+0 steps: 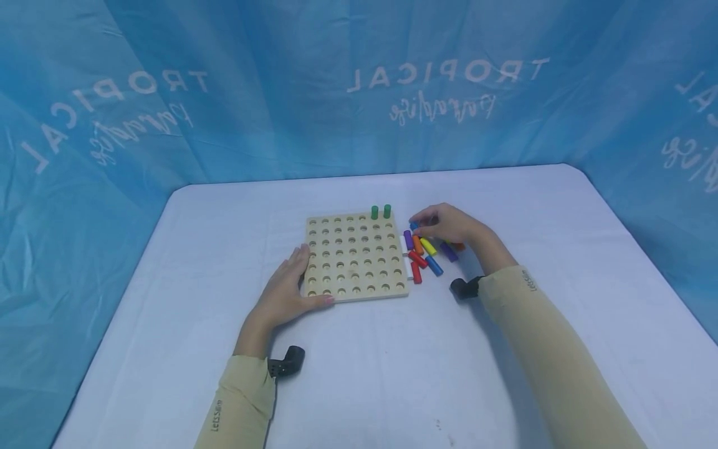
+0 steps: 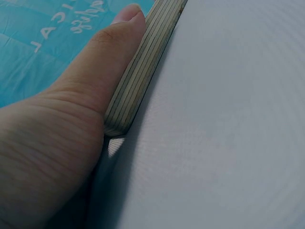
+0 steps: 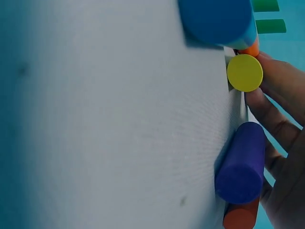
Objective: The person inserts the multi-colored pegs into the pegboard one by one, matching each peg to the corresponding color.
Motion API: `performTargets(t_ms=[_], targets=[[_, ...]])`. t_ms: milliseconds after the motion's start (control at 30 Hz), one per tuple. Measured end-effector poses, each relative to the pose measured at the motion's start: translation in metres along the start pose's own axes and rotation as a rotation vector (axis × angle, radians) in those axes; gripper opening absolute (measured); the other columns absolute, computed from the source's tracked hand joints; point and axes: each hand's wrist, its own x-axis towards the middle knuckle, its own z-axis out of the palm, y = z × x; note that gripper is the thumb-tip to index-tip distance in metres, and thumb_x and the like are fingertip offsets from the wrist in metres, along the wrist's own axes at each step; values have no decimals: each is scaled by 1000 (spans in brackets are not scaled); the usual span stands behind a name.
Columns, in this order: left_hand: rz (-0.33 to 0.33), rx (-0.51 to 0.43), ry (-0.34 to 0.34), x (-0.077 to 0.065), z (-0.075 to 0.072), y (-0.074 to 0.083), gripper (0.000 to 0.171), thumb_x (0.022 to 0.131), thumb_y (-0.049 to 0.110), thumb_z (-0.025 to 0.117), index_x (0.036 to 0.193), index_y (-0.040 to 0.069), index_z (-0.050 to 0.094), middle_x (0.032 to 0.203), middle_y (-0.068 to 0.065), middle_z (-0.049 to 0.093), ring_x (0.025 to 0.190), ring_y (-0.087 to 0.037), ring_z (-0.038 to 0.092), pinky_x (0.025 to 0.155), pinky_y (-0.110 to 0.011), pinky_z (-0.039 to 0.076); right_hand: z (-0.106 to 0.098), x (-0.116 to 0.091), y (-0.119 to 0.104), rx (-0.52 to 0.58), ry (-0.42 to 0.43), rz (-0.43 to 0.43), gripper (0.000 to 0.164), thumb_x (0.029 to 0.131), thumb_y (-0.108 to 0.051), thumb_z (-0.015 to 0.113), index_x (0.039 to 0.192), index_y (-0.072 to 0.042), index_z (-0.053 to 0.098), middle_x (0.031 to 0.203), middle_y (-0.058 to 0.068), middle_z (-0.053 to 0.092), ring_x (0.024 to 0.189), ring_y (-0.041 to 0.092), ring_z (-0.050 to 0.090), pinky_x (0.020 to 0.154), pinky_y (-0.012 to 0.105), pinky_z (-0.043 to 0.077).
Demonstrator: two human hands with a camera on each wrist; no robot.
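Observation:
A square wooden pegboard (image 1: 346, 263) with rows of holes lies on the table. Two green pegs, a left one (image 1: 374, 212) and a right one (image 1: 387, 211), stand upright in its far row near the right corner. My left hand (image 1: 286, 290) rests against the near-left corner, fingers along the left side and straight thumb (image 2: 112, 47) along the near edge. Right of the board, my right hand (image 1: 449, 222) pinches a blue peg (image 1: 414, 226) between thumb and fingertips above the loose pegs. The right wrist view hides that peg behind a yellow peg (image 3: 245, 73).
Loose pegs lie close to the board's right side, among them a red peg (image 1: 416, 272), a blue peg (image 1: 434, 265), a purple peg (image 1: 449, 252) and a white peg (image 1: 409, 268). A white cloth (image 1: 359, 374) covers the table. Blue curtains (image 1: 314, 125) hang behind it.

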Motion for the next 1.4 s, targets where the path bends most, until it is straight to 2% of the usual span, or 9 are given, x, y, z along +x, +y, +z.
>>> performTargets(t_ms=[333,467,600,733,900,1233,1400], targets=[[-6,2,1,0,0,1,130,67,69,79,161,17,7,169,-1,5,157,-24,4,128,-47,7,1,-1,5,35,67,-38,39,91,-36,72,125,-21,63,116,5,62,108,24,57,92,42,53],[6,2,2,0,0,1,128,68,67,80,161,16,7,169,-2,5,157,-25,4,129,-46,6,2,-1,7,75,84,-29,35,91,-35,73,122,-22,64,116,5,62,105,25,58,88,39,54],[19,-3,4,0,0,0,127,69,65,80,161,15,7,169,-3,6,157,-26,5,129,-46,6,3,-1,8,96,84,-1,38,91,-37,73,125,-24,64,117,3,63,103,24,58,83,34,54],[23,-1,8,0,0,0,127,69,65,80,161,15,8,169,-3,6,157,-26,5,128,-47,6,3,-2,8,108,86,12,42,90,-39,73,129,-24,65,118,3,63,103,24,57,81,32,54],[25,11,15,1,1,0,128,69,65,80,161,14,8,169,-4,7,156,-27,6,128,-48,7,4,-2,10,134,96,25,41,89,-39,74,126,-25,66,117,3,64,102,24,57,80,32,54],[22,8,14,0,0,1,128,68,66,80,161,14,8,169,-3,6,157,-27,6,128,-48,7,5,-6,10,179,121,31,34,90,-37,74,120,-24,65,116,3,66,87,27,58,60,28,49],[23,11,13,0,1,0,128,68,66,80,161,14,8,169,-4,7,156,-27,6,128,-49,8,3,-8,7,190,157,21,33,90,-37,73,119,-24,64,116,2,65,97,24,59,67,30,51]])
